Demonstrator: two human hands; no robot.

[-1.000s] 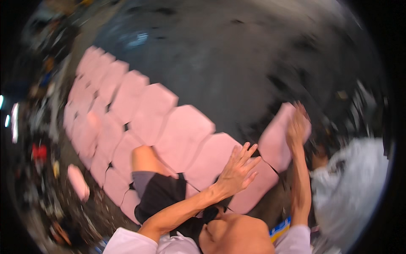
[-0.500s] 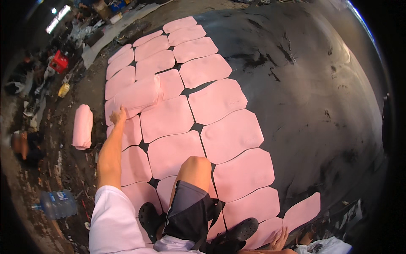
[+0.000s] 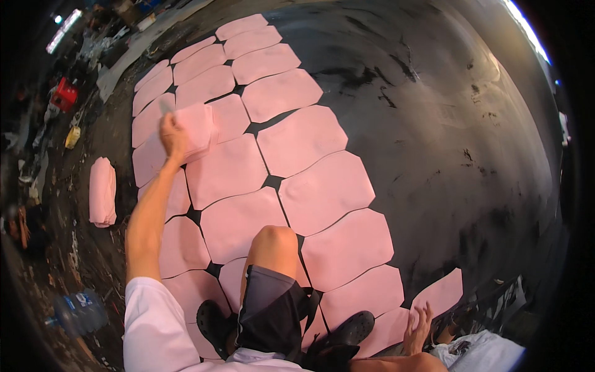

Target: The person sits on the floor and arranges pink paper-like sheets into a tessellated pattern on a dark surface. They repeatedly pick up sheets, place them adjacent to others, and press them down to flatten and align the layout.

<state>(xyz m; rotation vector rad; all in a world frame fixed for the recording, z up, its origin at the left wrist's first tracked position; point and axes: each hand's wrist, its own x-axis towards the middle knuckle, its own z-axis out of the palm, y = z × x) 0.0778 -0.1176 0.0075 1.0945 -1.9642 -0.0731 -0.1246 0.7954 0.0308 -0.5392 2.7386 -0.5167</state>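
Observation:
Flat pink sheets (image 3: 238, 211) with cut corners lie in rows over a dark surface. At the far left, a loose stack of pink sheets (image 3: 197, 124) rests on top of the rows. My left hand (image 3: 173, 137) is closed on its left end, which is raised; the fingertips are smeared by motion, and a greyish patch shows just above them. My right hand (image 3: 419, 328), at the lower right, has its fingers spread over the edge of a pink sheet (image 3: 441, 294). That hand holds nothing visible.
My bent knee (image 3: 273, 239) and black clogs (image 3: 352, 328) are over the near sheets. On the ground at left are a rolled pink bundle (image 3: 103, 192), a clear water jug (image 3: 80, 313) and a red crate (image 3: 64, 95). White plastic (image 3: 486, 352) lies at lower right.
My left hand has moved up and lifted the stack's left end, so the stack looks shorter. My right hand's fingers have risen and spread. The whole view has shifted slightly.

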